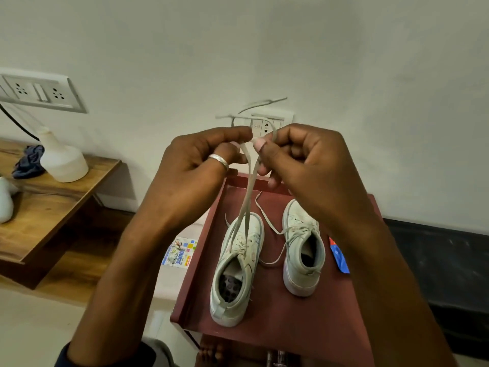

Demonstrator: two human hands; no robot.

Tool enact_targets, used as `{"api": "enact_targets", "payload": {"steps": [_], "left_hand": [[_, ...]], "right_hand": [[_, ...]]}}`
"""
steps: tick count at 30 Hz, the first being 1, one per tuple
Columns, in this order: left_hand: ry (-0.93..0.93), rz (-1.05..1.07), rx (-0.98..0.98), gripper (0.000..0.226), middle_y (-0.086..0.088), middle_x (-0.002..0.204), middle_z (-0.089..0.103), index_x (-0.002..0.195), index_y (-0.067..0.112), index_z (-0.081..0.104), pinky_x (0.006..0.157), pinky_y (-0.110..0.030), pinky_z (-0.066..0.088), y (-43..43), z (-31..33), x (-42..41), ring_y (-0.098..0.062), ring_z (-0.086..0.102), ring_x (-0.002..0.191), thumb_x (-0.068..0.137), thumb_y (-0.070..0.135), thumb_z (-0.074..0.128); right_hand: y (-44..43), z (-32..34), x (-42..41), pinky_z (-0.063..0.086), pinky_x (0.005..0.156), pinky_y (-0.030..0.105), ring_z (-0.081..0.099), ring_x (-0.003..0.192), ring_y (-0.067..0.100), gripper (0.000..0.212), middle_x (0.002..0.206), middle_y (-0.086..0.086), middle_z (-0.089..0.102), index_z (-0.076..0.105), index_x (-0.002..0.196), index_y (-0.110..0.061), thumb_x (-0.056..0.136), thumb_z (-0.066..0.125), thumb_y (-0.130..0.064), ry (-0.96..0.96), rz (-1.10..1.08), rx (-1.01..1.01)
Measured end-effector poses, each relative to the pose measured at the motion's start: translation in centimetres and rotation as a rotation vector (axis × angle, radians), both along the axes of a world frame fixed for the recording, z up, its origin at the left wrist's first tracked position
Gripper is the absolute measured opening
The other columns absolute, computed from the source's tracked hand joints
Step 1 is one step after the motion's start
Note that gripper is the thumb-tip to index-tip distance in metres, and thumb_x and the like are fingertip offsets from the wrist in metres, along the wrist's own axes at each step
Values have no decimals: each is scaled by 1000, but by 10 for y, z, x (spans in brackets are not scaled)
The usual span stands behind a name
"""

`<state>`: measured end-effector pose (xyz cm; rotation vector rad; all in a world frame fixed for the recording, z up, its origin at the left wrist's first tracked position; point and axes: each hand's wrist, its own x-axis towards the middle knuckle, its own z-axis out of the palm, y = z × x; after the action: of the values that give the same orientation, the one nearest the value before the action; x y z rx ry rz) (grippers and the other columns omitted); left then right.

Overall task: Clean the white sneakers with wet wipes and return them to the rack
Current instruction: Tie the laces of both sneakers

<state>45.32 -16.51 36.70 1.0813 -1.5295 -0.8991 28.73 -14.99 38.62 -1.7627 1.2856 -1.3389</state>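
Two white sneakers stand side by side on the dark red top of the rack [275,321], toes toward the wall. The left sneaker [235,271] has its laces [247,200] pulled straight up. My left hand [195,168], wearing a silver ring, and my right hand [304,160] pinch those laces together high above the shoe, with the loose lace ends sticking out above my fingers. The right sneaker [301,247] sits untied, its lace trailing across the rack top. A blue wet-wipe packet [340,258] lies at the rack's right edge, partly hidden by my right forearm.
A wooden side table [53,205] at the left holds a white bottle [62,160] and a dark cloth [29,160]. A printed packet [180,251] lies on the floor beside the rack. Wall sockets [267,125] sit behind my hands. A dark bench [444,274] stands to the right.
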Motion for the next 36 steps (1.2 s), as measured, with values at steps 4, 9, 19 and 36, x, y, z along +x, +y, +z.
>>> {"api": "enact_targets", "payload": {"steps": [4, 9, 19, 36], "left_hand": [[68, -140, 84, 28, -5, 99, 78, 118, 11, 71, 95, -42, 58, 4, 0, -7, -17, 75, 97, 106, 19, 48], [122, -224, 140, 27, -3, 95, 79, 123, 16, 68, 82, -25, 59, 9, -1, -13, -15, 76, 90, 102, 9, 54], [-249, -136, -36, 42, 16, 104, 76, 127, 30, 69, 88, -23, 59, 3, -7, -5, 0, 72, 95, 93, 5, 68], [-164, -86, 23, 22, 6, 76, 75, 97, 33, 72, 77, -29, 62, 6, -14, -20, -13, 74, 75, 85, 16, 79]], "right_hand": [[6, 7, -4, 45, 50, 12, 63, 54, 9, 11, 72, 8, 72, 70, 88, -3, 92, 65, -13, -155, 143, -18], [-7, -15, -3, 47, 56, 16, 60, 59, 3, 13, 69, -1, 67, 68, 88, -7, 94, 64, -18, -157, -102, -58], [-7, -38, 7, 54, 56, 34, 64, 53, 13, 24, 71, 3, 72, 60, 97, -17, 99, 52, -40, -105, -100, 319], [-12, -43, -5, 48, 57, 29, 54, 47, 4, 41, 51, -4, 62, 71, 70, -11, 94, 56, -41, -12, -251, 373]]}}
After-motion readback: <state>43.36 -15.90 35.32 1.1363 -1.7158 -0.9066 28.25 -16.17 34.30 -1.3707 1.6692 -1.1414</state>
